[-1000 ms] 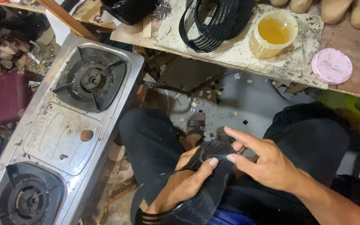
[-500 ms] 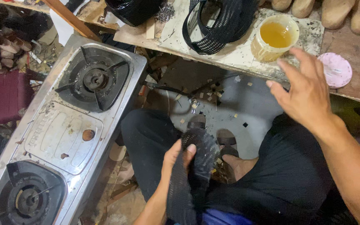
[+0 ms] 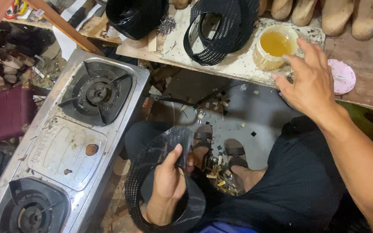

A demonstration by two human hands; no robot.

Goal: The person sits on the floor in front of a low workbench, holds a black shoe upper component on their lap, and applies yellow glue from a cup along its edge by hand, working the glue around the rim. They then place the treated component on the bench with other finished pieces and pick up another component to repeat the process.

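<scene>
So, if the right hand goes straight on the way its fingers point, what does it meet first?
Most likely the cup of yellow liquid on the workbench: the right hand points up-left at it, fingertips near its rim. Depth is unclear.

Few packages show and no signs or screens. A round cream tub [image 3: 276,46] holding amber liquid stands open on the far bench, right of centre. Just right of it lies a flat round pink lid [image 3: 342,76]. At the far left edge lies a white sheet [image 3: 62,36], possibly paper.
</scene>
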